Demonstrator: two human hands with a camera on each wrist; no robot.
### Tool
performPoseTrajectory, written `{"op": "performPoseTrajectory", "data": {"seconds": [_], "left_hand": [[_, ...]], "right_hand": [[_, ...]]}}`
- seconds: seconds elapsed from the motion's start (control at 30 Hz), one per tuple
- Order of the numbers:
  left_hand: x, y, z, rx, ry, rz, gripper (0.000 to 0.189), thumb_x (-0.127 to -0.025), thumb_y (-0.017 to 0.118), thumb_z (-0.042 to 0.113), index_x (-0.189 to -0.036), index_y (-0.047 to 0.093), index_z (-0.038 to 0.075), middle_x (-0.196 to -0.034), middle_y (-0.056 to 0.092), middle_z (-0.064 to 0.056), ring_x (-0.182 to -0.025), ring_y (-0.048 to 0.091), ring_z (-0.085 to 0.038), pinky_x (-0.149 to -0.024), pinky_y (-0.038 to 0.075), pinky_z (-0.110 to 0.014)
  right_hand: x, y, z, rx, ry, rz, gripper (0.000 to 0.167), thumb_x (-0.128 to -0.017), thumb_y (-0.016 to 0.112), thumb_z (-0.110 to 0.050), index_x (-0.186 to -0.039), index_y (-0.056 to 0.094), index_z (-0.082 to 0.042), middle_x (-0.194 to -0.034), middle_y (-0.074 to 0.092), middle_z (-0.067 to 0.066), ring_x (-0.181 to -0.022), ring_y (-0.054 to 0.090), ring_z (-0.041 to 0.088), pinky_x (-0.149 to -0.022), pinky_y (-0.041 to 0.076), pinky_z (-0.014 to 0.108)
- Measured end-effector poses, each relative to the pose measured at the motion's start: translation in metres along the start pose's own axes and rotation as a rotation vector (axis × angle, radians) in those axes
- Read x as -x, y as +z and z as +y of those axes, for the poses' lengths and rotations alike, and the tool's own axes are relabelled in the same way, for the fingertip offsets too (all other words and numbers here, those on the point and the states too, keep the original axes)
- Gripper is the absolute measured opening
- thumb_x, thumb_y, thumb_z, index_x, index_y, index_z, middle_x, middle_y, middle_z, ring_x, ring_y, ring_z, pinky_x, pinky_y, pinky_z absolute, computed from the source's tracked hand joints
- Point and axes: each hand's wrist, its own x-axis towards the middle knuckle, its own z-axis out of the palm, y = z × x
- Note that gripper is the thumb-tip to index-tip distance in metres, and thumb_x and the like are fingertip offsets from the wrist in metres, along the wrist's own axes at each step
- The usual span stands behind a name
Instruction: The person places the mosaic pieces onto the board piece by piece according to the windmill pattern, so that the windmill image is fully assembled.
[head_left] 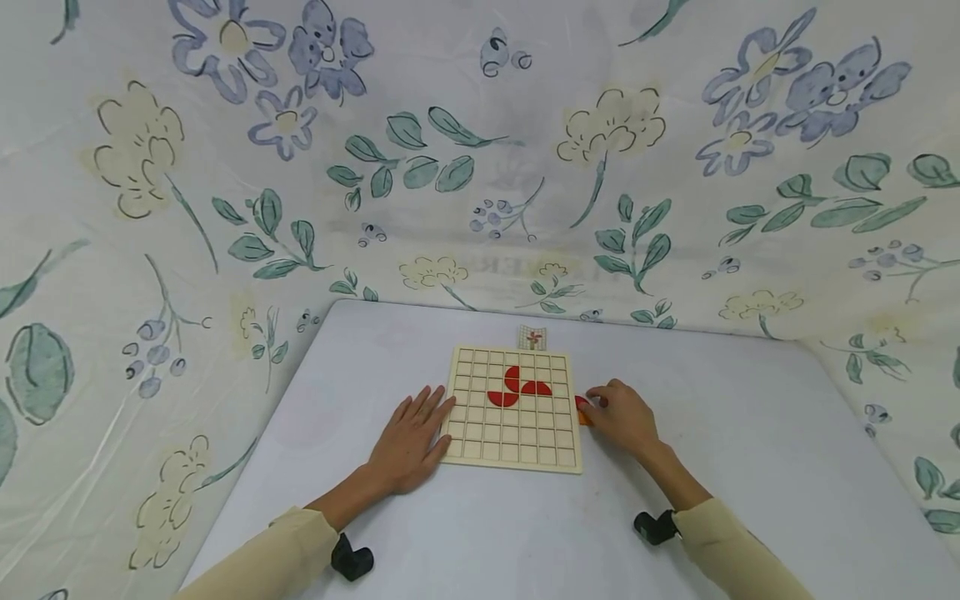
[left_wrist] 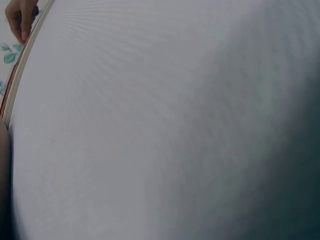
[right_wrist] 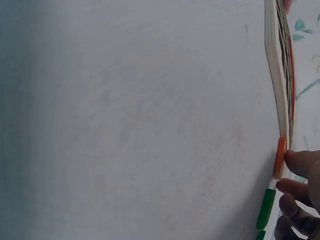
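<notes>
A square wooden grid board (head_left: 480,433) lies on the white table, with red rounded pieces (head_left: 536,388) forming a pinwheel of three half-circles in its upper middle. My left hand (head_left: 412,442) lies flat at the board's left side, its extended fingertips on the edge. Beside the right edge, my right hand (head_left: 622,417) has its fingers curled and pinches a red piece (head_left: 581,403) between thumb and fingertips. Just below it shows an orange piece (head_left: 584,418). In the right wrist view, a green piece (right_wrist: 266,209) lies under the curled fingers, which hide it from the head view.
A small pattern card (head_left: 532,337) with a red pinwheel lies against the board's top edge. Behind the white table (head_left: 360,358) hangs a floral-printed sheet (head_left: 480,183). Black wrist devices (head_left: 351,558) sit at both sleeves.
</notes>
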Motion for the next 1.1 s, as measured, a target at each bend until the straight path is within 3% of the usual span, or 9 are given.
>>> {"op": "performPoseTrajectory", "data": {"seconds": [0.27, 0.5, 0.83, 1.1], "left_hand": [[0.0012, -0.0009, 0.0021, 0.021, 0.005, 0.013, 0.058, -0.101, 0.046, 0.035, -0.152, 0.038, 0.009, -0.158, 0.029, -0.014, -0.145, 0.023, -0.034, -0.114, 0.021, -0.055], [0.0013, -0.0011, 0.0000, 0.001, -0.007, -0.018, 0.059, -0.102, 0.043, 0.038, -0.154, 0.035, 0.011, -0.159, 0.027, -0.013, -0.146, 0.021, -0.033, -0.114, 0.020, -0.054], [0.0008, -0.0023, 0.0003, 0.008, -0.005, -0.010, 0.059, -0.101, 0.044, 0.038, -0.153, 0.036, 0.010, -0.158, 0.028, -0.013, -0.146, 0.021, -0.033, -0.114, 0.020, -0.053], [0.0006, -0.0013, 0.0000, 0.010, 0.002, 0.010, 0.059, -0.101, 0.046, 0.036, -0.152, 0.037, 0.009, -0.158, 0.029, -0.014, -0.146, 0.022, -0.034, -0.114, 0.019, -0.054]], "right_hand": [[-0.0019, -0.0015, -0.0048, -0.042, 0.015, -0.023, 0.017, -0.085, 0.077, -0.017, -0.096, 0.077, -0.004, -0.079, 0.057, 0.004, -0.069, 0.051, 0.019, -0.057, 0.045, 0.032], [-0.0035, 0.0031, -0.0034, -0.114, 0.088, -0.053, 0.015, -0.086, 0.075, -0.015, -0.095, 0.073, -0.004, -0.078, 0.056, 0.004, -0.070, 0.050, 0.019, -0.057, 0.042, 0.031], [-0.0040, -0.0052, -0.0028, -0.180, 0.094, -0.113, 0.013, -0.086, 0.073, -0.016, -0.090, 0.068, -0.004, -0.085, 0.058, 0.006, -0.077, 0.051, 0.022, -0.064, 0.044, 0.033], [-0.0062, -0.0058, 0.0031, -0.270, 0.062, -0.132, 0.010, -0.086, 0.075, -0.015, -0.084, 0.069, -0.007, -0.082, 0.064, 0.003, -0.067, 0.054, 0.018, -0.053, 0.046, 0.029]]}}
